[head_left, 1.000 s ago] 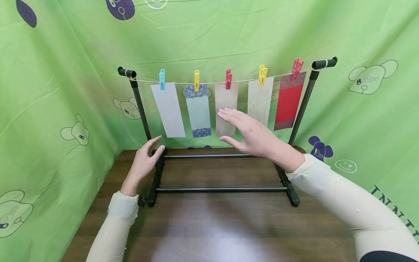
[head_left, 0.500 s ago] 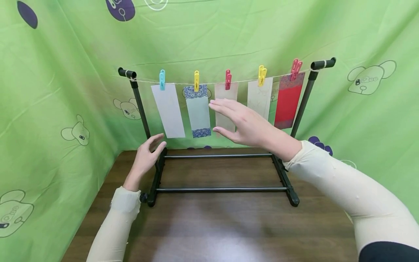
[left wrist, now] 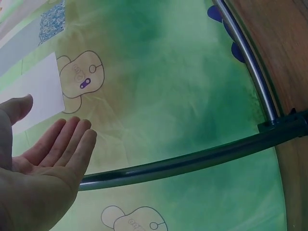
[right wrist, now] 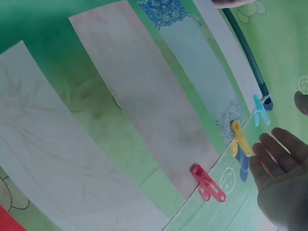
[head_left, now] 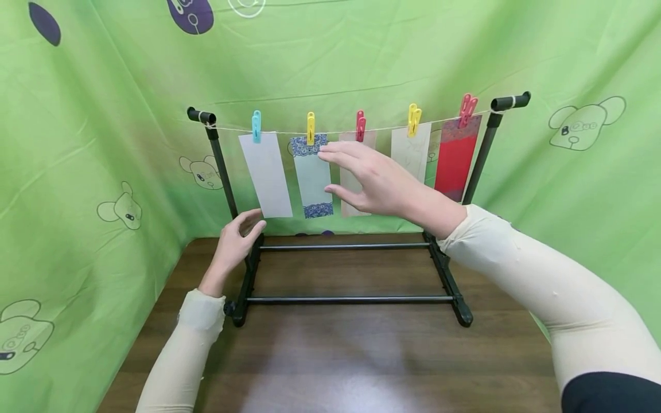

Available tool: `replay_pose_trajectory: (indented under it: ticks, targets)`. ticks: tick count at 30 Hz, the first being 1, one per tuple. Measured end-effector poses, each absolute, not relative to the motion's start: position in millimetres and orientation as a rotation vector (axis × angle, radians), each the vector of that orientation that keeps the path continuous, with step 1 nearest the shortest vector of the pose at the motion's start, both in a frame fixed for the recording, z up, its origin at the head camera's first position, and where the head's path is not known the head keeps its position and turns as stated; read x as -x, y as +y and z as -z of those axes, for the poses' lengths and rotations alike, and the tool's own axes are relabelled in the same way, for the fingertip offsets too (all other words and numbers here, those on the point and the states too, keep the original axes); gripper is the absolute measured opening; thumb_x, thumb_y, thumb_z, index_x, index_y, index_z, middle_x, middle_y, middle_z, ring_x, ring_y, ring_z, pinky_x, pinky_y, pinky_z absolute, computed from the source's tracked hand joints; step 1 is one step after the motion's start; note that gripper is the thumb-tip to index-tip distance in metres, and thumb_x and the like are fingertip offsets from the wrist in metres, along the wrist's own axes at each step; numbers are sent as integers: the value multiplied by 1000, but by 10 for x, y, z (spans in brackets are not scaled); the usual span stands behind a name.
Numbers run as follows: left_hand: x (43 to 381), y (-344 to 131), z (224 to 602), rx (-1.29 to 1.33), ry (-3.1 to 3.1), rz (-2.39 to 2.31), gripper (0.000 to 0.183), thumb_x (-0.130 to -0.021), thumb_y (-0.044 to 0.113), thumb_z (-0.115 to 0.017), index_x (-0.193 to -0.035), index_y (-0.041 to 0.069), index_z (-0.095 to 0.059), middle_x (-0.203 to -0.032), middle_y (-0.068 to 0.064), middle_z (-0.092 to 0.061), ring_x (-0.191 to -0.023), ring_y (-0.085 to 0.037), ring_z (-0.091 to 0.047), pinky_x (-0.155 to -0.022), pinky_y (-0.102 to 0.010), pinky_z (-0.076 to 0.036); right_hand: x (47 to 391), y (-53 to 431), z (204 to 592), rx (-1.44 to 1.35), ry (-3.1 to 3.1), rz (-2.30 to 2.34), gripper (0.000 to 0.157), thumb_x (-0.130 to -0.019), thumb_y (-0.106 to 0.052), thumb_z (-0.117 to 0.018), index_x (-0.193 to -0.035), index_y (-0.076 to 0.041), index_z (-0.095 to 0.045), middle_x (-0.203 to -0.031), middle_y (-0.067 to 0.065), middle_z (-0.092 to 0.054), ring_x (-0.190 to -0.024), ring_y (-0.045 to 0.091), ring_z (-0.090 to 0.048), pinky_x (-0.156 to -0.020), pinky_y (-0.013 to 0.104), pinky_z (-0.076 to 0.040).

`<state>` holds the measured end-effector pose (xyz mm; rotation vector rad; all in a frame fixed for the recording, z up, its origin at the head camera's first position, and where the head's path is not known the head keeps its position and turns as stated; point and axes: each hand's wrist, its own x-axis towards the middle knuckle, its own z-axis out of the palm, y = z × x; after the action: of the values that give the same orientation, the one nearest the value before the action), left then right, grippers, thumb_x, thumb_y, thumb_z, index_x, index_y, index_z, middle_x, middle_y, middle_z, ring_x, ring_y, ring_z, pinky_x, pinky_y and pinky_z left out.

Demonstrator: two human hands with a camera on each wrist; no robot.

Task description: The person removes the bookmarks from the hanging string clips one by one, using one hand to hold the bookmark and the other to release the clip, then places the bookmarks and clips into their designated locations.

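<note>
Several paper strips hang by clothespins from a string. Leftmost is a plain white strip point(head_left: 268, 178) under a blue clothespin point(head_left: 256, 126). Beside it hangs a pale blue strip with patterned ends point(head_left: 312, 180), under a yellow clothespin point(head_left: 311, 127). My right hand point(head_left: 374, 180), fingers extended and holding nothing, overlaps the beige strip point(head_left: 356, 209) in the head view; its fingertips reach the pale blue strip's edge there. The beige strip's red clothespin point(right wrist: 208, 184) shows in the right wrist view. My left hand point(head_left: 234, 241), thumb apart from loosely bent fingers, is at the white strip's lower left corner, holding nothing.
A black rack point(head_left: 222, 163) carries the string and stands on a brown wooden table point(head_left: 330, 355). Farther right hang a cream strip point(head_left: 413, 149) with a yellow clothespin and a red strip point(head_left: 457, 158) with a red one. Green printed cloth point(head_left: 330, 57) surrounds the table.
My right hand has moved left and up, from before the beige strip toward the pale blue one. My left hand has shifted slightly right and up, to the white strip's corner.
</note>
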<state>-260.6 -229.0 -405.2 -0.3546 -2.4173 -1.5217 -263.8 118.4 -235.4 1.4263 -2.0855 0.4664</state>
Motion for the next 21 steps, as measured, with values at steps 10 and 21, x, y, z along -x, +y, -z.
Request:
replay_pose_trajectory:
  ticks: [10, 21]
  targets:
    - [2660, -2248, 4022, 347, -2434, 1496, 48, -108, 31, -69, -147, 3, -62, -144, -20, -66, -136, -35, -62, -117, -47, -48, 2687, 1068, 2259, -1441, -2091, -458, 56, -98, -20, -82, -145, 4, -62, -150, 20, -62, -144, 34, -54, -123, 45, -41]
    - [2692, -2229, 3984, 337, -2447, 1485, 48, -108, 31, -69, -145, 0, -62, -140, -22, -68, -132, -37, -63, -115, -53, -49, 2729, 899, 2129, -1459, -2101, -480, 52, -100, -20, -79, -144, 4, -63, -151, 19, -61, -144, 34, -54, -123, 43, -41]
